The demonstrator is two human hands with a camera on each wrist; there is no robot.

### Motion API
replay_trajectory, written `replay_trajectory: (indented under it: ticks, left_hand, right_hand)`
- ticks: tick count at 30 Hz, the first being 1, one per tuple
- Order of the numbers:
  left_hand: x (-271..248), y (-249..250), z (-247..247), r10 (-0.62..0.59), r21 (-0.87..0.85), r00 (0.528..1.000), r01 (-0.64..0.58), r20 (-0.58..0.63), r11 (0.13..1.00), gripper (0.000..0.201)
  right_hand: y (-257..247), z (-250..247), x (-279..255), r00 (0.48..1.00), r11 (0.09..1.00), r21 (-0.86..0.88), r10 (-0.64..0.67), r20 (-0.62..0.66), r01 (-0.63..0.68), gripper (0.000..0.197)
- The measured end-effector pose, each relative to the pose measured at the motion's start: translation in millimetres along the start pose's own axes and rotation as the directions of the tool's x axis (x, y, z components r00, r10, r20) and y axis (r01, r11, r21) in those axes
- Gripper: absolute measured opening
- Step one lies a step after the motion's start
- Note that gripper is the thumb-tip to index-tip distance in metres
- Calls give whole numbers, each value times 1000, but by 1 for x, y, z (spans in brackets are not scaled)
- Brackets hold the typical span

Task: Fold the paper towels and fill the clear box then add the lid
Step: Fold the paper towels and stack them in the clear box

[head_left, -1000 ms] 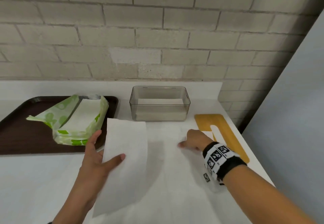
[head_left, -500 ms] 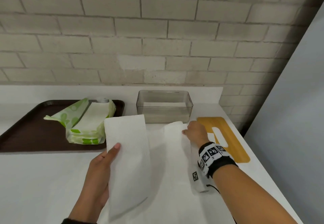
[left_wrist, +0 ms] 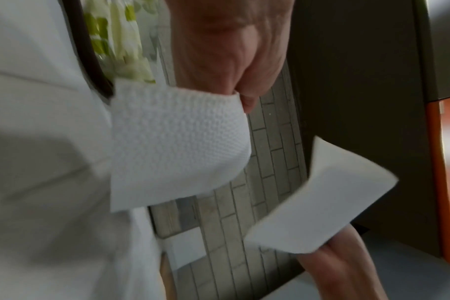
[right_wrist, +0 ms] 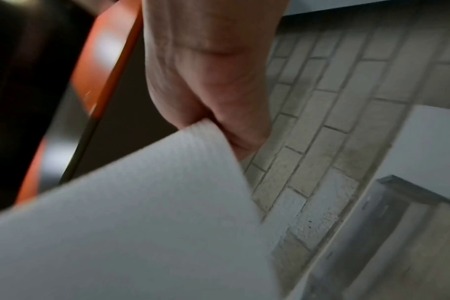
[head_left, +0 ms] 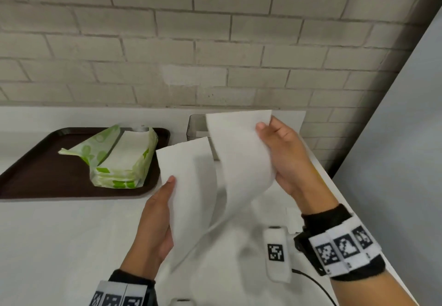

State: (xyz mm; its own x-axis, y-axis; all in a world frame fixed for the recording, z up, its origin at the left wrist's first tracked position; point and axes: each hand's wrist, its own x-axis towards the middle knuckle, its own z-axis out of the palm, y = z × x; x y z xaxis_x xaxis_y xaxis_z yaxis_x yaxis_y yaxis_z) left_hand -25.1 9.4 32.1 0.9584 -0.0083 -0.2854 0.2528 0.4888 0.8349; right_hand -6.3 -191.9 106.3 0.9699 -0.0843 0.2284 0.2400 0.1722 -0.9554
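Observation:
A white paper towel [head_left: 191,186] is lifted off the counter with both side flaps raised. My left hand [head_left: 157,212] grips its left flap [left_wrist: 177,142], thumb on the front. My right hand [head_left: 284,155] grips the right flap [head_left: 241,152] near its top corner; in the right wrist view the fingers pinch that flap [right_wrist: 131,213]. The clear box [head_left: 195,127] stands at the back of the counter, mostly hidden behind the right flap, and its wall [right_wrist: 357,239] shows in the right wrist view. The orange lid is hidden by my right hand.
A dark brown tray [head_left: 35,174] at the left holds an open green-and-white pack of paper towels [head_left: 119,159]. A brick wall [head_left: 215,42] backs the white counter [head_left: 59,246]. A grey panel [head_left: 394,150] rises to the right of the counter.
My right hand took hold of the towel's right flap and raised it in front of the box. The left hand kept its flap up. The camera tilted closer.

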Motion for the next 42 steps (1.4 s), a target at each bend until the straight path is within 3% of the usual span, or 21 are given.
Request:
replay_trajectory:
  ticks: [2,6,9,11,13,15,17,20,23,26,29,33,36,38,39,41,42]
  left_hand:
    - [-4,-1,10,-24,-12,997,25,72,1000,27]
    - [-10,-2,19,-91,-4,981,93,170,996,35]
    - [-9,-3,14,-115,46,973,108,198,993,51]
    - [-11,-5,12,-125,119,969,101,212,988,52]
    - [-14,-6,9,-82,212,978,40,192,976,40]
    - [-15,-5,0,-27,246,991,-6,129,969,33]
    - [-17,0,-18,8,249,998,-22,55,968,28]
    - [-21,13,-59,64,230,994,-41,-93,972,26]
    - [-29,24,-101,118,242,968,-62,-222,968,32]
    - [-40,33,-124,149,237,948,-81,-283,968,30]
    - [-48,35,-136,153,232,939,-82,-309,969,31]
    - [-54,33,-142,128,221,937,-56,-326,974,24]
    - [-56,31,-145,115,211,935,-44,-335,976,18]
    - [-56,31,-146,117,197,932,-50,-342,979,18]
    - [-55,32,-146,115,179,933,-56,-341,982,18]
    - [-53,33,-145,104,136,937,-61,-334,989,24]
    - [-50,33,-144,92,106,941,-61,-326,992,28]
  right_hand:
    - [19,12,-1,994,951,-305,-81,-80,53,18]
    - [53,24,-9,972,698,-704,-231,-51,128,14]
    - [67,28,-12,971,608,-786,-235,-41,114,22]
    - [69,34,-13,979,572,-813,-205,-13,109,30]
    - [68,41,-14,985,593,-796,-172,20,119,31]
    - [66,46,-12,988,677,-726,-154,21,121,20]
    - [68,46,-2,994,772,-632,-106,-19,70,4]
    - [83,41,19,995,786,-613,97,-10,-82,14]
    - [107,41,34,923,636,-751,373,97,-178,21]
    - [128,55,42,835,454,-886,520,181,-91,20]
    - [147,72,40,787,276,-961,587,192,28,43]
    - [168,85,36,798,218,-976,593,106,-32,68]
    - [169,92,38,759,127,-992,646,82,-1,57]
    - [159,93,43,767,192,-981,633,108,-21,24]
    - [150,91,46,784,289,-956,603,146,-44,18]
    - [126,83,52,844,558,-818,499,196,-139,31]
    - [110,78,52,876,708,-676,440,198,-203,26]
